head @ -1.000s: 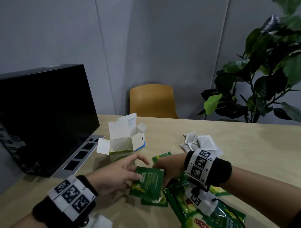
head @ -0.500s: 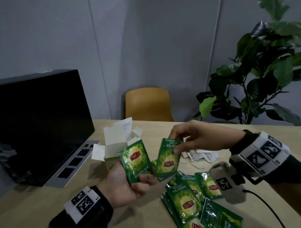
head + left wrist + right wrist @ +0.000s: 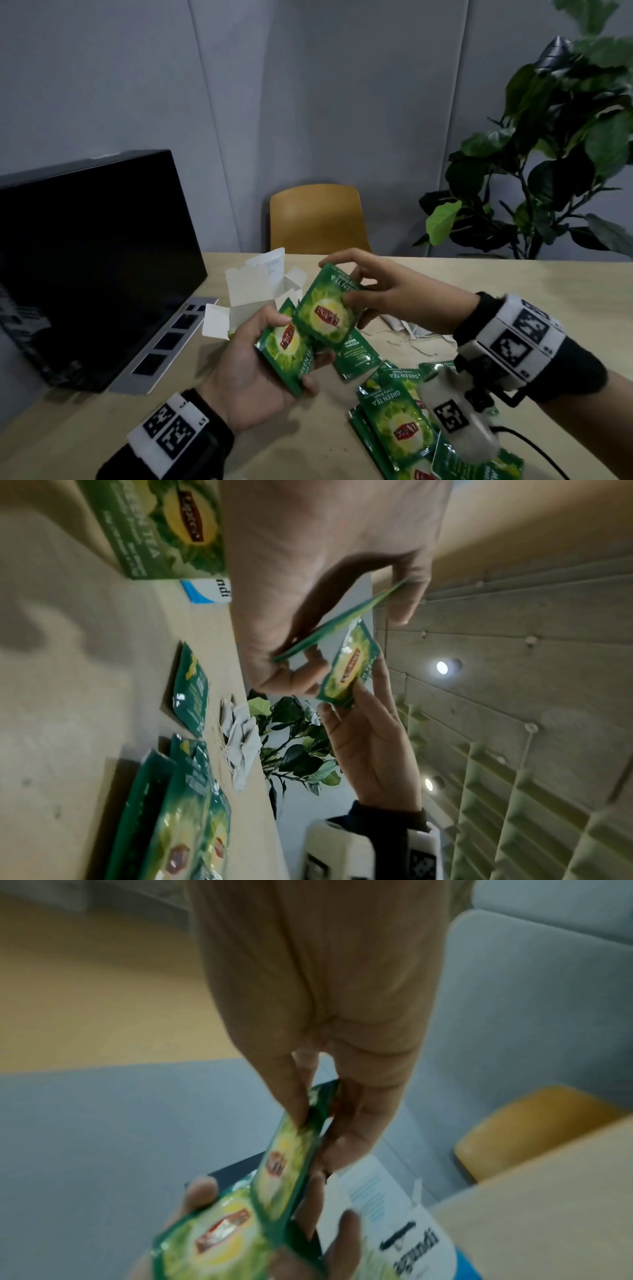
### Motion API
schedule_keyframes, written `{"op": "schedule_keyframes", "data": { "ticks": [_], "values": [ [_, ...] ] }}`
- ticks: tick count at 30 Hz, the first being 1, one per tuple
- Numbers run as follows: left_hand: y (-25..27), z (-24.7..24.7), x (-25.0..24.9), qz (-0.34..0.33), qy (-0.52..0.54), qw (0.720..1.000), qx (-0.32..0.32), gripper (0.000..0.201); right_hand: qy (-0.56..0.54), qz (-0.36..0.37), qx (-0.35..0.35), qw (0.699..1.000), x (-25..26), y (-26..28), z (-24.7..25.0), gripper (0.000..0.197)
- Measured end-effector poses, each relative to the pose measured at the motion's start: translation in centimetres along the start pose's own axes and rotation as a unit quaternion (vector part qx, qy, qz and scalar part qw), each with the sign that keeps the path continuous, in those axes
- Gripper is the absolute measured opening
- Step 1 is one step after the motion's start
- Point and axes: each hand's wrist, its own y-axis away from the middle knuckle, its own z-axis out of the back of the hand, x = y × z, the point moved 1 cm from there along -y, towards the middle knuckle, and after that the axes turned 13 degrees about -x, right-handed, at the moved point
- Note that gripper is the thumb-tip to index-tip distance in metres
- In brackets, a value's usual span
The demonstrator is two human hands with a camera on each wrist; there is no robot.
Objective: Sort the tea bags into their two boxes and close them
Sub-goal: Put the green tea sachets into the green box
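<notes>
Left hand: my left hand (image 3: 260,373) held one green tea packet (image 3: 286,346), thumb on top.
Right hand: my right hand (image 3: 387,291) pinched a second packet (image 3: 327,313) by its top edge.
How they lay: the second packet overlapped the first, long side slanting up to the right.
Box: the open white box (image 3: 253,298) stood just behind my left hand, so I think that hand was nearer.
Table: more green packets (image 3: 399,421) and white tea bags (image 3: 407,330) lay on the table (image 3: 308,442).
</notes>
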Motion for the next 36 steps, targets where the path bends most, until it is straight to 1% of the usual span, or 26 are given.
{"op": "schedule_keyframes", "data": {
  "ticks": [1,3,4,5,7,8,9,11,13,16,17,18,21,23,25,27,28,31,33,36],
  "values": [
    [-0.1,0.0,0.0,-0.035,-0.006,0.999,-0.011,0.031,-0.074,-0.029,-0.017,0.997,-0.3,0.1,0.2,0.035],
    [-0.4,-0.2,0.1,-0.103,-0.018,0.994,-0.023,0.034,-0.219,-0.092,-0.029,0.971,-0.8,0.4,0.2,0.024],
    [-0.4,-0.5,0.2,-0.131,-0.019,0.991,-0.022,0.036,-0.267,-0.12,-0.024,0.956,-1.1,0.5,0.1,0.018],
    [-0.4,-0.9,0.4,-0.158,-0.018,0.987,-0.014,0.038,-0.292,-0.143,-0.013,0.945,-1.3,0.6,-0.3,0.013],
    [-0.6,-1.5,0.7,-0.201,-0.006,0.98,0.001,0.043,-0.301,-0.176,0.012,0.937,-1.9,0.7,-1.3,0.009],
    [-0.7,-1.8,0.9,-0.218,0.003,0.976,-0.003,0.046,-0.297,-0.188,0.021,0.936,-2.1,0.7,-2.0,0.013],
    [-0.8,-2.0,1.0,-0.235,0.009,0.972,-0.014,0.049,-0.294,-0.2,0.028,0.934,-2.3,0.7,-2.6,0.016],
    [-1.0,-2.4,1.1,-0.284,-0.001,0.958,-0.044,0.053,-0.297,-0.222,0.04,0.928,-2.3,0.8,-3.7,0.016],
    [-1.1,-2.6,1.1,-0.34,-0.048,0.937,-0.066,0.05,-0.318,-0.233,0.04,0.918,-2.1,0.7,-4.2,0.016],
    [-1.0,-2.4,1.0,-0.402,-0.133,0.902,-0.085,0.042,-0.388,-0.228,0.029,0.892,-1.6,0.7,-4.2,0.017],
    [-0.8,-2.2,0.8,-0.409,-0.156,0.895,-0.083,0.043,-0.406,-0.216,0.022,0.887,-1.5,0.7,-4.1,0.015],
    [-0.7,-2.0,0.5,-0.403,-0.178,0.894,-0.076,0.044,-0.412,-0.201,0.009,0.889,-1.5,0.7,-4.0,0.013],
    [-0.3,-1.3,-0.2,-0.371,-0.228,0.898,-0.064,0.045,-0.388,-0.143,-0.043,0.909,-1.5,0.6,-3.8,0.008],
    [-0.2,-1.1,-0.6,-0.354,-0.216,0.907,-0.069,0.045,-0.36,-0.114,-0.062,0.924,-1.5,0.6,-3.9,0.01],
    [-0.2,-1.0,-0.8,-0.334,-0.192,0.921,-0.061,0.045,-0.307,-0.088,-0.056,0.946,-1.5,0.6,-4.0,0.021],
    [-0.2,-0.9,-0.9,-0.33,-0.193,0.922,-0.062,0.046,-0.241,-0.059,-0.039,0.968,-1.5,0.7,-4.0,0.037],
    [-0.2,-0.8,-0.8,-0.329,-0.199,0.921,-0.067,0.046,-0.218,-0.045,-0.031,0.974,-1.4,0.8,-4.0,0.04],
    [-0.2,-0.6,-0.8,-0.324,-0.212,0.919,-0.07,0.044,-0.173,-0.019,-0.023,0.984,-1.4,0.8,-4.2,0.038],
    [0.0,-0.5,-1.0,-0.33,-0.245,0.909,-0.062,0.041,-0.151,-0.012,-0.037,0.988,-1.5,0.5,-4.1,0.036],
    [0.6,-0.2,-2.4,-0.356,-0.343,0.868,-0.053,0.018,-0.161,-0.017,-0.053,0.985,-1.4,-0.4,-3.3,0.022]
  ]
}}
